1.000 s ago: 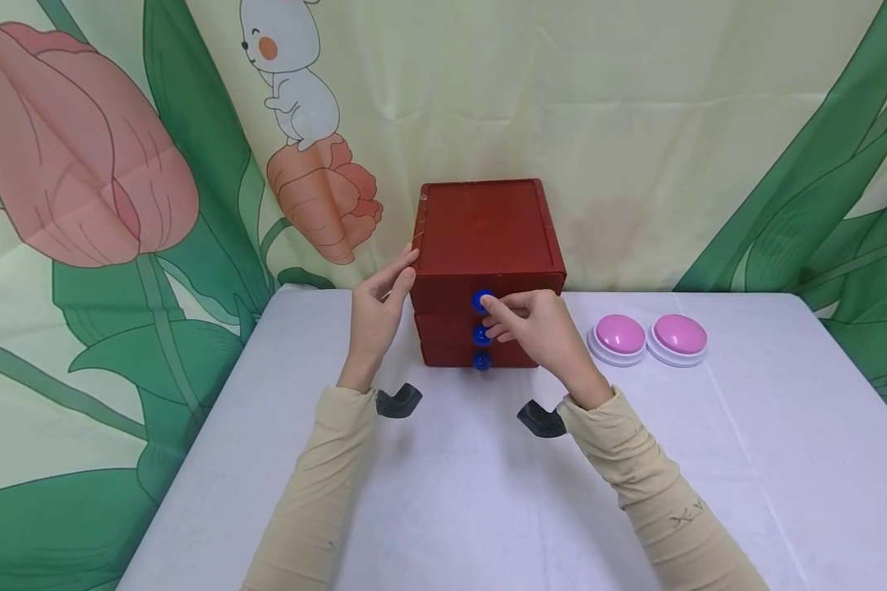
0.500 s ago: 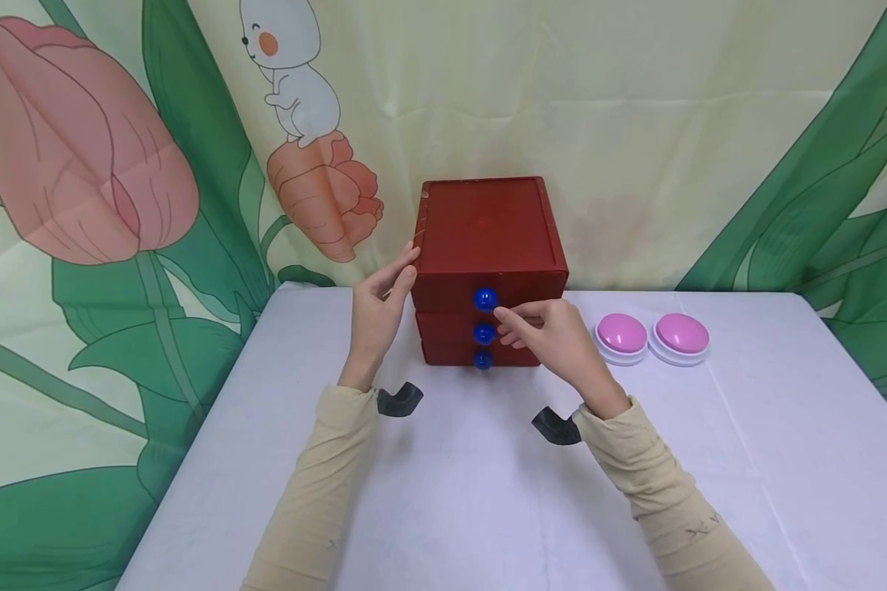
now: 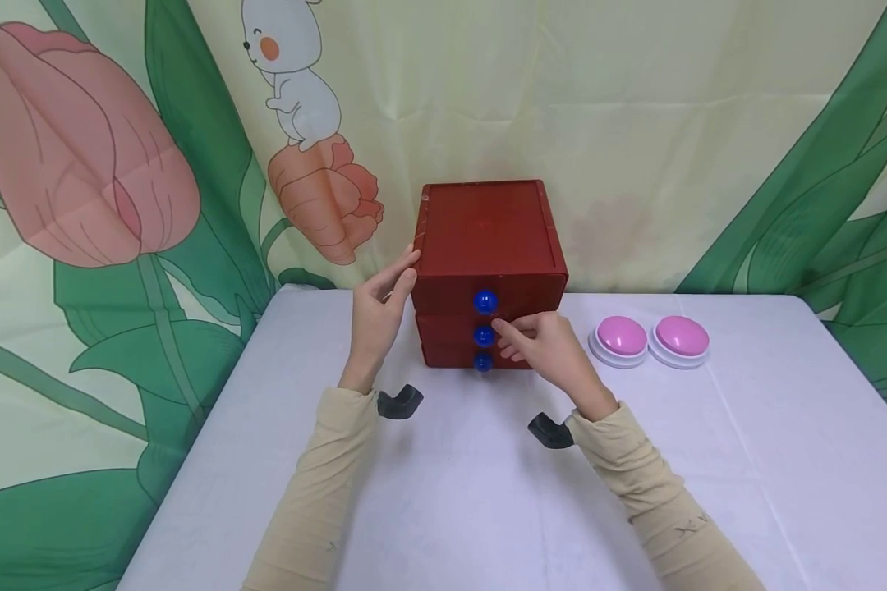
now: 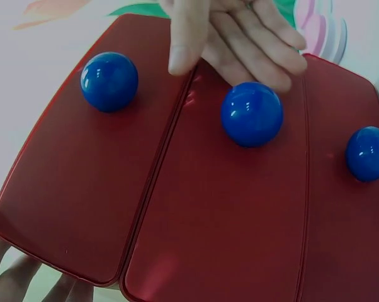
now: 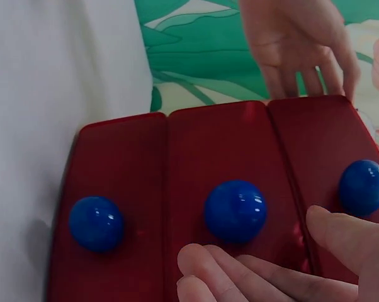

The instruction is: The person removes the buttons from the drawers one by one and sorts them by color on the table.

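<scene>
Drawer box: left hand spread alongside; right hand spread near middle knob; sleeve scrawl unclear.

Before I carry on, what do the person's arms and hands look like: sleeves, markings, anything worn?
The left hand and right hand are ungloved. The left sleeve and right sleeve are beige and wrinkled, reaching the wrists. The right bears a dark scrawl, the left a small faint mark. Bent black pieces show at both cuffs. No cables show.

We see the head view bright and even, soft shadows on the table; dimmer wrist views, knobs glinting
</scene>
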Action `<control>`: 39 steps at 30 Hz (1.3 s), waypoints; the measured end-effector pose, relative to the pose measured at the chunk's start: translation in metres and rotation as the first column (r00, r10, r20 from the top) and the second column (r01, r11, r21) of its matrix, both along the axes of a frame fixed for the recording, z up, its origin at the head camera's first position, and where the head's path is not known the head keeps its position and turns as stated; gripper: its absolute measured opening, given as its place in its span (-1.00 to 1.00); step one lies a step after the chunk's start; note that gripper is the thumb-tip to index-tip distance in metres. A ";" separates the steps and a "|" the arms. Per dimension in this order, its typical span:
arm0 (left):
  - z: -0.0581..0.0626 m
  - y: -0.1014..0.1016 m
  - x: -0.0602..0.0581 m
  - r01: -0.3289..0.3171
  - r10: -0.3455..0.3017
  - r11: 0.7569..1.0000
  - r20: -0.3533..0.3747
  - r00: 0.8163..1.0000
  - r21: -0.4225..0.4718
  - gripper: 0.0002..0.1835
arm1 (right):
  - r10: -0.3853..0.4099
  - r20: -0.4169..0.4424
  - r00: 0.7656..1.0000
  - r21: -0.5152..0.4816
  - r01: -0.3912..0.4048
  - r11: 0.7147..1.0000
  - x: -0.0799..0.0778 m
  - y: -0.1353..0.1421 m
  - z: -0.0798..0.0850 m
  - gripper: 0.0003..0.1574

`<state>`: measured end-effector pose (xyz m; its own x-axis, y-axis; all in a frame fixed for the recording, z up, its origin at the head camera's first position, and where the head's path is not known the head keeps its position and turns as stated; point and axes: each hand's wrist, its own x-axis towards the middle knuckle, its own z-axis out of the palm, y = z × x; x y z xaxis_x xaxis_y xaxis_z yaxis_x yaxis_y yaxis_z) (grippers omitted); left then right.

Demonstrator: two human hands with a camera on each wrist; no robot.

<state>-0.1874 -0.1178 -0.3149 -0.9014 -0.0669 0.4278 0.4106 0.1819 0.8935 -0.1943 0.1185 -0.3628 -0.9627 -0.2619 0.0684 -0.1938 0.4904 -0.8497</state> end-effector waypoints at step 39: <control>-0.001 0.001 0.000 -0.003 0.003 1.000 -0.007 1.000 0.012 -0.63 | 0.025 0.025 0.999 0.076 -0.027 0.997 0.003 -0.018 -0.013 -0.47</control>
